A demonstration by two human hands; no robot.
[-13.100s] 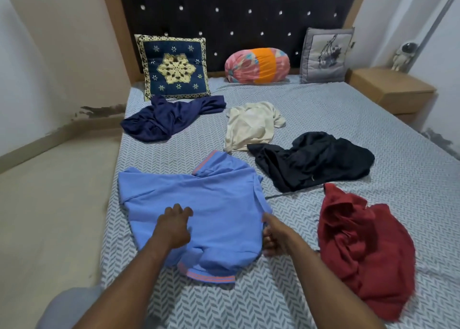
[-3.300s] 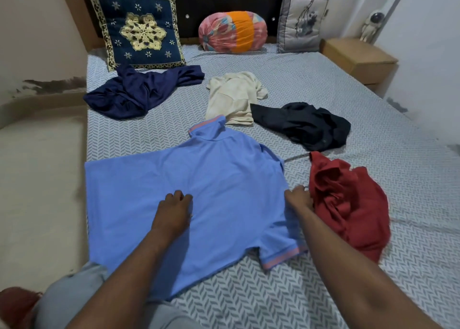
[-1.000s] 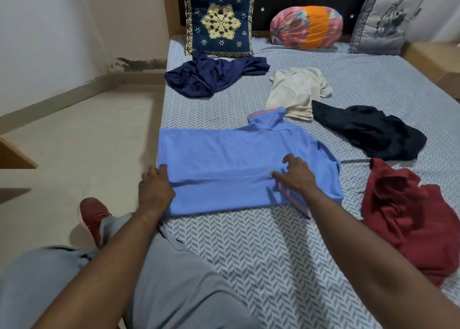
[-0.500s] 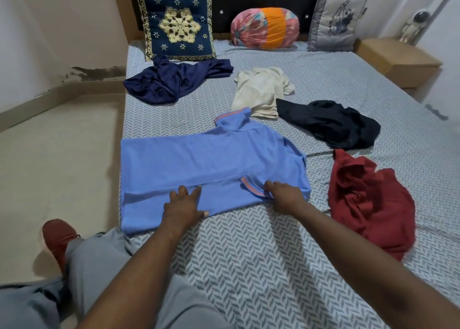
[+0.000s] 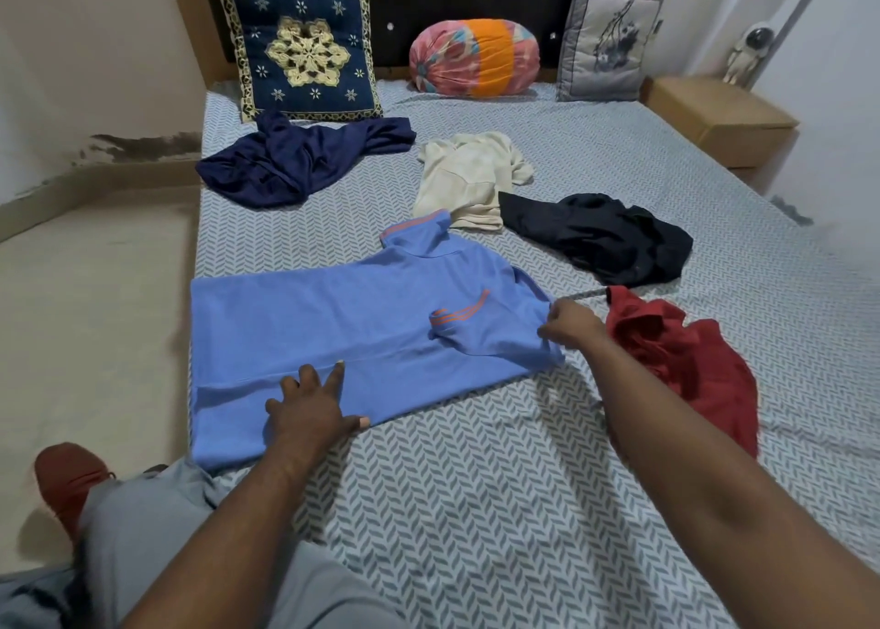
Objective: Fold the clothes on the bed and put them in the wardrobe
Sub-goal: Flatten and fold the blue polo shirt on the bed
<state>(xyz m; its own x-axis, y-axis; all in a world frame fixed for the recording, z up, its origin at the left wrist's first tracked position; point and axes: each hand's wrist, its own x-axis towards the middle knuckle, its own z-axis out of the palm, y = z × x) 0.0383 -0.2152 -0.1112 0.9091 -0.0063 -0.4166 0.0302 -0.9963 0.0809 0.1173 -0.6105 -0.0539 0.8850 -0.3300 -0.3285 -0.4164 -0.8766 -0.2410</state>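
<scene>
1. The light blue polo shirt point(image 5: 357, 323) lies flat on the bed point(image 5: 476, 509), close to its left edge. Its collar points to 12 o'clock.
2. A fold line runs across the shirt near its 6 o'clock edge. One sleeve, its cuff striped orange, is turned in over the body.
3. The left hand point(image 5: 309, 404) presses flat on the shirt at its 6 o'clock edge. Its fingers point(image 5: 335, 376) are straight and spread wide, the thumb out to the side.
4. The right hand point(image 5: 569, 326) is at the shirt's 3 o'clock edge. Its fingers are curled narrow and pinch the fabric beside the turned-in sleeve.
5. A crumpled red garment point(image 5: 685, 366) lies at 3 o'clock of the shirt, just beside the right hand.
6. A black garment point(image 5: 605, 242) lies bunched at 2 o'clock. A cream T-shirt point(image 5: 469, 180) lies at 1 o'clock, just beside the collar.
7. A navy garment point(image 5: 295, 161) lies at 11 o'clock, apart from the shirt.
8. Along the headboard at 12 o'clock stand a navy embroidered cushion point(image 5: 295, 42), a multicoloured bolster point(image 5: 476, 57) and a grey cushion point(image 5: 607, 47).
9. A wooden bedside cabinet point(image 5: 714, 114) stands at 2 o'clock off the bed, with an astronaut figurine point(image 5: 747, 57) on it.
10. At 7 o'clock a red shoe point(image 5: 66, 481) rests on the floor.
</scene>
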